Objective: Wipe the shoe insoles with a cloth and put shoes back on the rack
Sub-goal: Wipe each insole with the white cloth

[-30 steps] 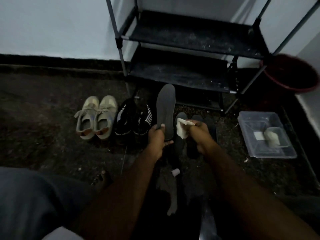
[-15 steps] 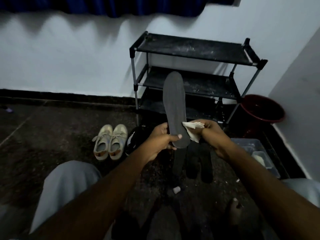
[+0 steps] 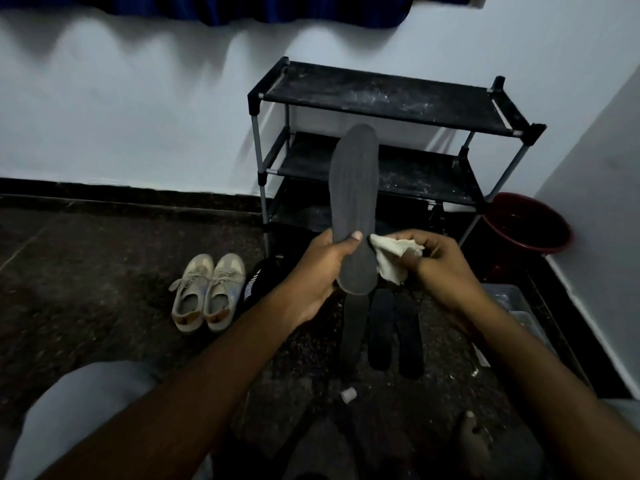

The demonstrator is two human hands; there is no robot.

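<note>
Left hand (image 3: pixel 320 268) holds gray insole (image 3: pixel 355 206) upright by heel end, fingers wrapped tight. Right hand (image 3: pixel 440 263) pinches white cloth (image 3: pixel 391 259) against insole's right edge. Insole could bend or slip if wiping pushes too hard. 3 more insoles (image 3: pixel 381 327) lie on floor below. Rack (image 3: pixel 384 98) shelves bare, near back wall. Tan shoes (image 3: pixel 206 292) sit left, red bucket (image 3: pixel 526 225) right.

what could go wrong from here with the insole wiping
The left hand grips only the lower end of the upright insole, so pressure from the cloth in the right hand may bend or flip it. Three insoles lie on the gritty floor and could pick dirt back up. The rack shelves look dusty.
</note>
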